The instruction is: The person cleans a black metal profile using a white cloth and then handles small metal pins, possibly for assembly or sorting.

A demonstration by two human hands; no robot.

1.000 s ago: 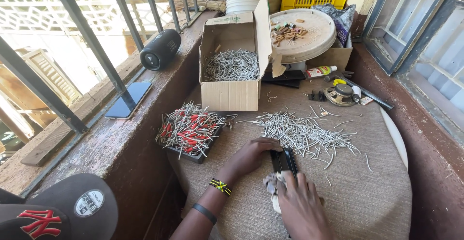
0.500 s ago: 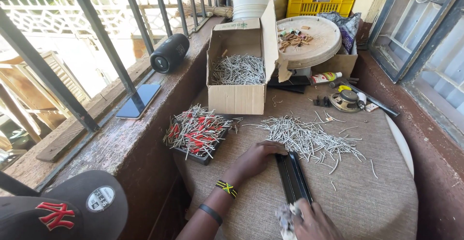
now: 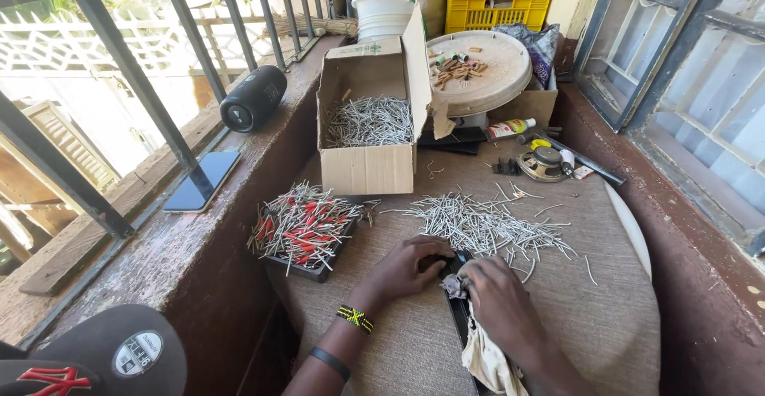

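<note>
Near the surface's front edge, the left hand [image 3: 406, 267] presses down on a narrow black strip [image 3: 457, 316] to steady it, while the right hand [image 3: 498, 304] grips a pale rag [image 3: 484, 360] against it, the loose metal pins [image 3: 478, 222] piled just behind within reach.

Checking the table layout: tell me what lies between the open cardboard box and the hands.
In the head view, a loose pile of grey metal pins lies on the table between the cardboard box and the left hand.

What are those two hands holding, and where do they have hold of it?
Left hand rests on the top end of a black bar. Right hand presses a rag onto it; the exact grip is hidden.
</note>
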